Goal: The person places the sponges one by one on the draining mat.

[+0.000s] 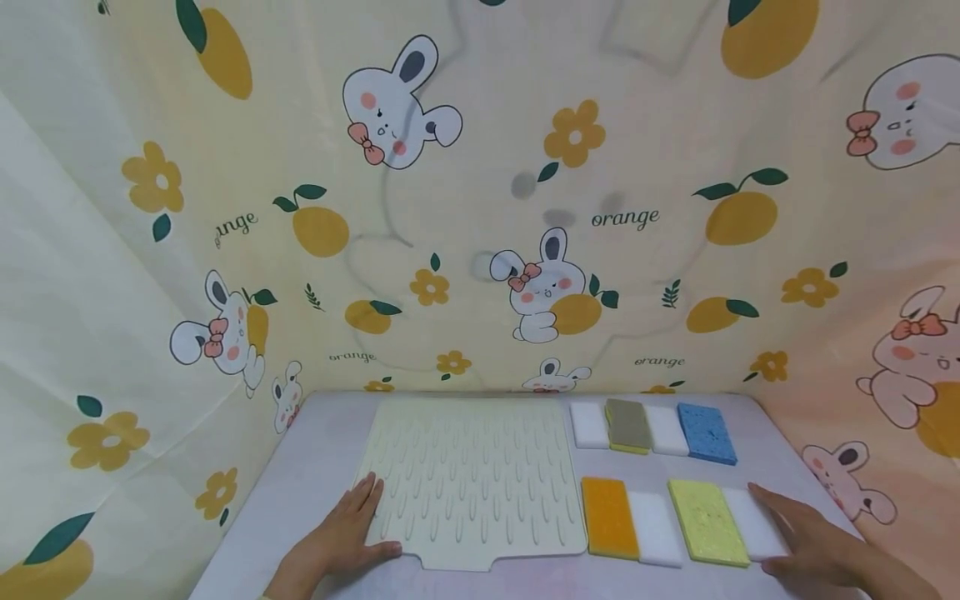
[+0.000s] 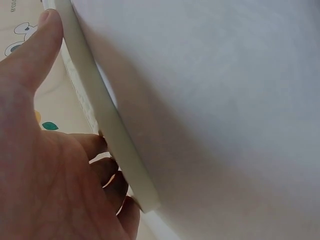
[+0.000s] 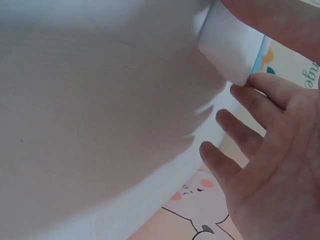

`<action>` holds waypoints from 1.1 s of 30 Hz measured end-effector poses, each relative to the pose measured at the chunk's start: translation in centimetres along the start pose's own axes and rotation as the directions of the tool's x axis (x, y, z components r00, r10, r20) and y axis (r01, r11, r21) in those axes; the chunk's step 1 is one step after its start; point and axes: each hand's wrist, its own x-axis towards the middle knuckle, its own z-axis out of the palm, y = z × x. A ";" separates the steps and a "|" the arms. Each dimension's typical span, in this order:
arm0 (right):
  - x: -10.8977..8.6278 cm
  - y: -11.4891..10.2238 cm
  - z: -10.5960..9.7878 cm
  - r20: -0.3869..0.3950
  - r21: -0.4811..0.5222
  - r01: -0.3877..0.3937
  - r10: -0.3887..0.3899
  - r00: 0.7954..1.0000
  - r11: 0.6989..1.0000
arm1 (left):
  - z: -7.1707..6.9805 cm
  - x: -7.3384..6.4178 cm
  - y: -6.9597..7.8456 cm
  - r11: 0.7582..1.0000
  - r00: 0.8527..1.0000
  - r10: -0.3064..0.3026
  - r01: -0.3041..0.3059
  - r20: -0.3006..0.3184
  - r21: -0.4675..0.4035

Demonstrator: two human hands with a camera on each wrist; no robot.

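A cream ridged board, like a dish-drying mat, lies flat on the table with a tab at its near edge. My left hand rests against its left near corner, thumb by the front edge. In the left wrist view, the fingers touch the side of the board. On the right, a white sponge ends the front row. My right hand lies beside it, fingers loosely extended. The right wrist view has thumb and index finger touching this white sponge, while the other fingers stand apart from it.
Left of that sponge are a pale yellow sponge, a white sponge and an orange sponge. Behind them lie a blue sponge, a grey-topped yellow sponge and white sponges. Printed cloth encloses the table.
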 end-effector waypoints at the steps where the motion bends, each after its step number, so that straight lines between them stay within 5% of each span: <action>1: 0.0 0.1 -0.1 0.000 0.001 -0.002 0.002 1.000 1.000 | 0.0 0.0 0.0 1.000 1.000 -0.002 0.002 -0.002 0.003; 19: -0.2 0.8 -0.6 -0.096 -0.081 0.024 -0.031 0.995 0.996 | 0.2 -0.2 0.4 1.000 1.000 -0.003 0.003 -0.025 0.012; 28: -1.6 -0.1 -1.7 -0.221 -0.090 0.042 -0.061 0.973 0.995 | 0.6 -0.1 0.3 0.999 0.999 0.032 -0.032 -0.041 0.014; 33: -1.4 -1.3 -1.6 -0.324 -0.125 0.090 -0.127 0.937 0.988 | 0.5 0.0 0.4 1.000 0.999 0.016 -0.015 -0.034 0.016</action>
